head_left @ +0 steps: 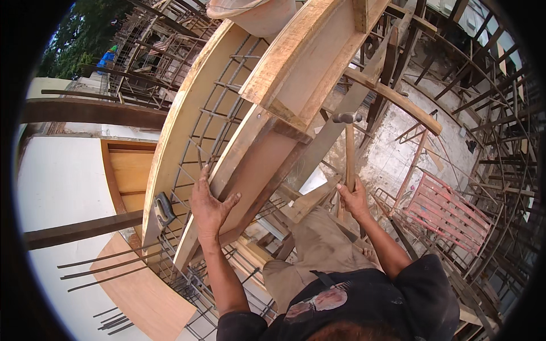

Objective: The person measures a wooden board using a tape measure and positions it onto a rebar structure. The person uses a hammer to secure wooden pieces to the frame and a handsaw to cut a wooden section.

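My right fingers (358, 186) are gripping the hammer (350, 149), right of the wooden frame (260, 163); my left fingers (203, 181) are resting spread on the frame's edge, ideally bracing it clear of any swing.

No readable lettering, numbers or labels; no legible signs

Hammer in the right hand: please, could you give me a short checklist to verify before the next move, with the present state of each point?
1. Hammer held by its handle in the right hand: ok.
2. Left hand away from the hammer head: ok, it is at the wooden frame.
3. Handsaw apart from both hands: ok.
4. Gloves worn: not ok, both hands are bare.
5. Bucket standing firmly: cannot tell, the picture cuts it off.
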